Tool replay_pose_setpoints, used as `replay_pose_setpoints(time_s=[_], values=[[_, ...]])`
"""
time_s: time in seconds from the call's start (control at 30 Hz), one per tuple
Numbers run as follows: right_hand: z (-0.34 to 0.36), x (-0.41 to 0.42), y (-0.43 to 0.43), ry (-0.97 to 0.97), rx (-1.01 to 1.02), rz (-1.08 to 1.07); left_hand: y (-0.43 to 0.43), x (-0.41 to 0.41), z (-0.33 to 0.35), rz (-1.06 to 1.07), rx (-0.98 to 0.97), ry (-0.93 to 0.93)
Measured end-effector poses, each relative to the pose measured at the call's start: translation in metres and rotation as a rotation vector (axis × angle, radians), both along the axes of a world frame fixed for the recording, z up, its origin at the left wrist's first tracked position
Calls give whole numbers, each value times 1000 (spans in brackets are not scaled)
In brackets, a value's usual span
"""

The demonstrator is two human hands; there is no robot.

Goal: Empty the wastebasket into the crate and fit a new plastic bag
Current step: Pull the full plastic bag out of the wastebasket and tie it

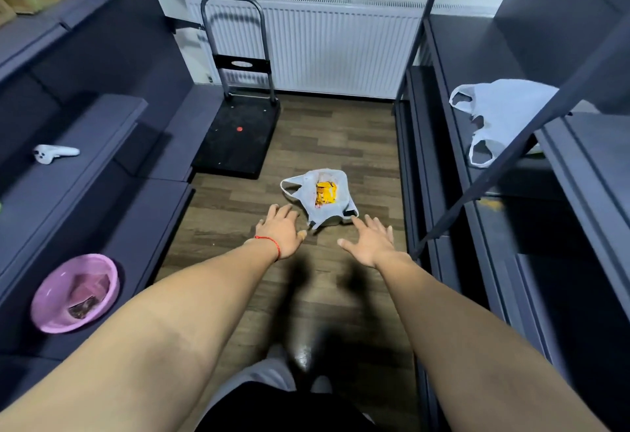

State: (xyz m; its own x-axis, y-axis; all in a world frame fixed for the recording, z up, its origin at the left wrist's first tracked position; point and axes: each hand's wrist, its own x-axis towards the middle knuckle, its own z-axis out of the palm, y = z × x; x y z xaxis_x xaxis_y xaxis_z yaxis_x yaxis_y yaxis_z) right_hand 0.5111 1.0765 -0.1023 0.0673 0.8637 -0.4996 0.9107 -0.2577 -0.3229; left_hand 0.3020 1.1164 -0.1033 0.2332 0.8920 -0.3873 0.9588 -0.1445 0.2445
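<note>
Left hand (280,231) and right hand (370,240), fingers spread and empty, flank the bagged wastebasket (322,198) on the floor (341,145) between dark shelves (443,165), a platform trolley (238,135) behind it.

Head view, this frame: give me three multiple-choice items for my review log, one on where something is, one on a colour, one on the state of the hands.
1. Where is the spare white plastic bag?
A. on the shelf at the right
B. on the floor by the cart
C. in the pink basin

2. What colour is the rubbish showing in the bagged wastebasket?
A. green
B. yellow-orange
C. blue

3. What are the left hand and right hand doing?
A. both gripping the bag handles
B. one holds the spare bag
C. both open, short of the wastebasket

Answers:
1 A, it lies on the right-hand shelf with its handles hanging over the edge.
2 B, yellow-orange wrappers show in the bag's mouth.
3 C, fingers are spread and hold nothing.
</note>
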Motion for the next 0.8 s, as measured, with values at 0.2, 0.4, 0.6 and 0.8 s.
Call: replay_pose_setpoints(time_s=[0.2,0.4,0.6,0.8], values=[[-9,9,57,-19,-17,-3,62,13,-10,-21,-59,-17],[-19,2,133,-41,4,-13,145,13,-16,-25,-64,-45],[-17,-11,205,-53,17,-55,229,15,-22,-95,-58,-113],[-24,-4,248,-102,35,-118,280,12,-34,-135,-8,-102]])
